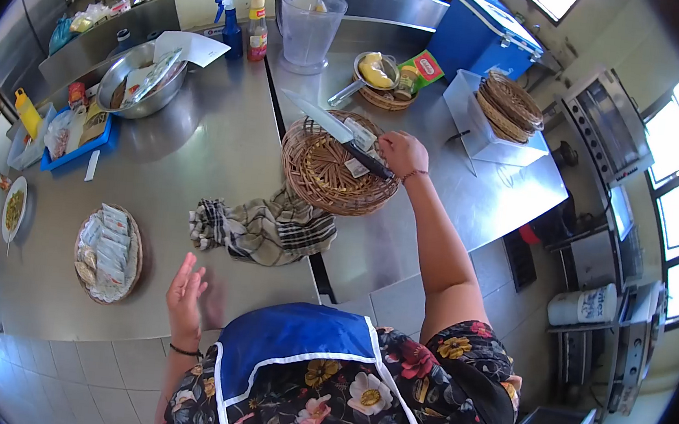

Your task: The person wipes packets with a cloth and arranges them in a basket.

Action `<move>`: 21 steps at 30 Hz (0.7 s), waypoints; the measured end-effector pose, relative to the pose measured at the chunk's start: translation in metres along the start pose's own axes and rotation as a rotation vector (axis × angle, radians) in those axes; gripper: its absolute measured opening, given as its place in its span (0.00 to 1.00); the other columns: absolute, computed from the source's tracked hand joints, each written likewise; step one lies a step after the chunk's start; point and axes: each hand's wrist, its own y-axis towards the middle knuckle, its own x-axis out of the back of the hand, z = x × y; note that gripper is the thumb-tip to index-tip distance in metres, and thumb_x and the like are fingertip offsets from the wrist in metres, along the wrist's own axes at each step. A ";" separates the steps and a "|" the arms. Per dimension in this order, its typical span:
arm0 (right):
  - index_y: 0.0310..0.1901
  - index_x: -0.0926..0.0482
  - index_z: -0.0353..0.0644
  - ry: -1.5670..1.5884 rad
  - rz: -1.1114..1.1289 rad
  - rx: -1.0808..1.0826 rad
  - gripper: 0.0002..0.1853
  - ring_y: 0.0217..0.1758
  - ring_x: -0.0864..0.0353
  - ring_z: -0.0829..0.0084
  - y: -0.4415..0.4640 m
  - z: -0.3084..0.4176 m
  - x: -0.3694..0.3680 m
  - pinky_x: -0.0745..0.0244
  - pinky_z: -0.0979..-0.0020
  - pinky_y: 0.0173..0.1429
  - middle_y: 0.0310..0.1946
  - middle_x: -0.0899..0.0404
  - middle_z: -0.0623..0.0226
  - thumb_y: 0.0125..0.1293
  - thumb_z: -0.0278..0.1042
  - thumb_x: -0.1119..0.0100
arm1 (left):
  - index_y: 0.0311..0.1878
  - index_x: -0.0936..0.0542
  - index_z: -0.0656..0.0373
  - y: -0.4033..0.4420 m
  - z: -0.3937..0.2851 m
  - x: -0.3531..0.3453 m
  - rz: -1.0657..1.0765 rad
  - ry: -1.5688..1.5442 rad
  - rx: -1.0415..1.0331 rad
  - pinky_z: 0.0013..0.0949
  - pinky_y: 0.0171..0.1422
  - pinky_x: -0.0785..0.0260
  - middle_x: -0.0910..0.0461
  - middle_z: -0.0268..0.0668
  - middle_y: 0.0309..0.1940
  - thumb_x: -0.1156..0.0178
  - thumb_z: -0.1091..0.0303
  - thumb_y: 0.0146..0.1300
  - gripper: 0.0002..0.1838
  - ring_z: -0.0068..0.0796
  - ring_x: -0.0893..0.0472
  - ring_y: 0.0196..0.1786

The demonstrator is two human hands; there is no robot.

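My right hand (403, 154) is at the right side of a round wicker basket (302, 180), fingers curled in. Whatever is between its fingertips is hidden. Next to those fingertips is a small white packet (360, 135); a second packet (355, 167) lies lower in the basket. A large knife (328, 123) with a black handle rests across the basket, its handle end just below my right hand and its blade pointing to the far left. My left hand (185, 299) is held near the table's front edge, fingers stretched out and holding nothing. A checked cloth (269, 226) lies crumpled between the hands.
A small basket of sachets (111, 251) sits at left, near a plate of food (14, 209), a blue tray (81, 138) and a steel bowl (143, 83). Behind stand a clear plastic container (308, 33), bottles and a blue cooler (487, 34). A plastic bin (494, 137) holds baskets.
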 end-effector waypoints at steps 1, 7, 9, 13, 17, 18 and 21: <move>0.36 0.14 0.53 -0.048 0.028 0.036 0.10 0.44 0.16 0.58 0.007 -0.002 -0.006 0.21 0.57 0.47 0.36 0.16 0.64 0.65 0.42 0.44 | 0.72 0.33 0.62 -0.001 0.004 -0.010 0.005 -0.002 0.010 0.34 0.62 0.30 0.31 0.44 0.70 0.45 0.67 0.74 0.26 0.35 0.24 0.64; 0.44 0.14 0.53 -0.187 0.181 0.055 0.14 0.53 0.18 0.60 0.039 0.004 -0.035 0.21 0.59 0.54 0.45 0.18 0.65 0.60 0.49 0.35 | 0.68 0.28 0.63 -0.016 0.009 -0.034 -0.062 0.018 0.016 0.32 0.59 0.29 0.25 0.42 0.64 0.44 0.66 0.73 0.23 0.31 0.21 0.59; 0.44 0.14 0.53 -0.216 0.240 0.009 0.16 0.54 0.19 0.60 0.045 0.011 -0.035 0.21 0.59 0.55 0.48 0.18 0.66 0.58 0.50 0.33 | 0.67 0.27 0.63 -0.018 0.009 -0.033 -0.128 0.011 0.034 0.32 0.58 0.29 0.24 0.42 0.62 0.44 0.67 0.73 0.22 0.30 0.21 0.57; 0.42 0.16 0.52 -0.217 0.213 -0.022 0.16 0.51 0.17 0.60 0.044 0.013 -0.042 0.21 0.59 0.52 0.44 0.17 0.64 0.56 0.50 0.31 | 0.65 0.26 0.63 -0.022 0.009 -0.033 -0.214 -0.019 0.097 0.31 0.58 0.28 0.23 0.41 0.61 0.43 0.67 0.72 0.21 0.29 0.20 0.56; 0.38 0.19 0.52 -0.063 0.282 -0.164 0.11 0.46 0.15 0.60 0.054 0.012 -0.030 0.21 0.60 0.49 0.39 0.15 0.63 0.57 0.45 0.32 | 0.65 0.25 0.63 -0.030 0.013 -0.037 -0.250 -0.029 0.076 0.31 0.57 0.27 0.22 0.41 0.59 0.44 0.67 0.73 0.20 0.29 0.20 0.55; 0.37 0.20 0.52 -0.035 0.236 -0.153 0.10 0.42 0.15 0.59 0.054 0.007 -0.026 0.21 0.60 0.47 0.36 0.15 0.63 0.56 0.43 0.32 | 0.65 0.25 0.62 -0.032 0.015 -0.037 -0.253 -0.029 0.072 0.30 0.56 0.27 0.21 0.41 0.58 0.44 0.67 0.73 0.20 0.29 0.19 0.54; 0.34 0.20 0.46 0.205 0.035 0.001 0.08 0.38 0.17 0.59 0.048 0.025 0.007 0.23 0.60 0.42 0.32 0.17 0.63 0.56 0.36 0.32 | 0.64 0.25 0.62 -0.036 0.017 -0.036 -0.232 -0.023 0.106 0.29 0.53 0.25 0.19 0.40 0.54 0.45 0.65 0.74 0.19 0.27 0.18 0.50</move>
